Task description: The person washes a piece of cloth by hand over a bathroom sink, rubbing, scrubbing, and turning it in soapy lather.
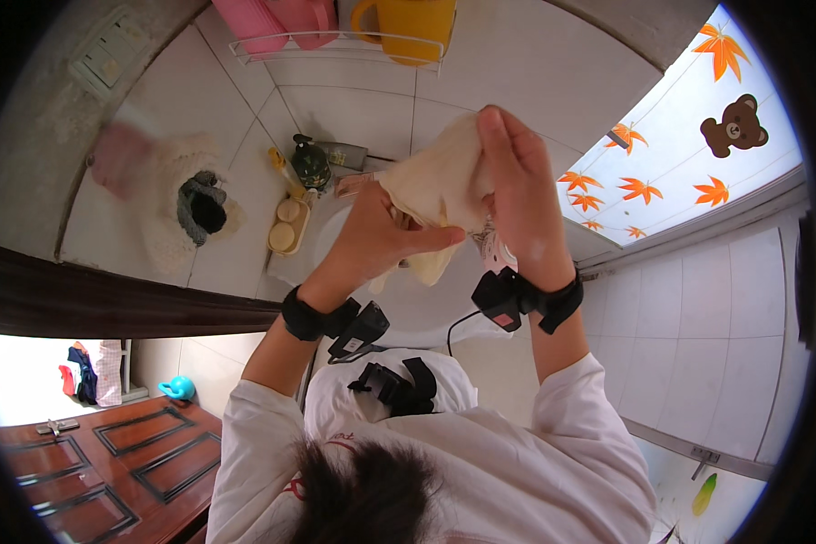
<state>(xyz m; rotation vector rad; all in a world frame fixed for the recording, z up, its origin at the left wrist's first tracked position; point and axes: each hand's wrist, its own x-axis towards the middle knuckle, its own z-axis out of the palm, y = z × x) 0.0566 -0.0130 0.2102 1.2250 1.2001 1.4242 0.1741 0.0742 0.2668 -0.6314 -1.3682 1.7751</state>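
Both my hands hold a pale cream cloth [438, 173] up in front of me, above a white washbasin [408, 316]. My left hand [384, 234] grips its lower left edge, thumb pointing right. With thumb and fingers, my right hand [520, 177] pinches the upper right edge. Loose folds of the cloth hang down between the hands. A black strap with a small device is on each wrist. Behind my right wrist a pink and white item is partly hidden. The cloth and my hands cover much of the basin.
A dark pump bottle [311, 163], a grey tube [343, 155] and a yellow holder with round cups [289, 224] stand along the basin's back left. Above, a wire rack [340, 44] carries pink cups and a yellow mug [415, 30]. A towel [170, 211] hangs on the left wall.
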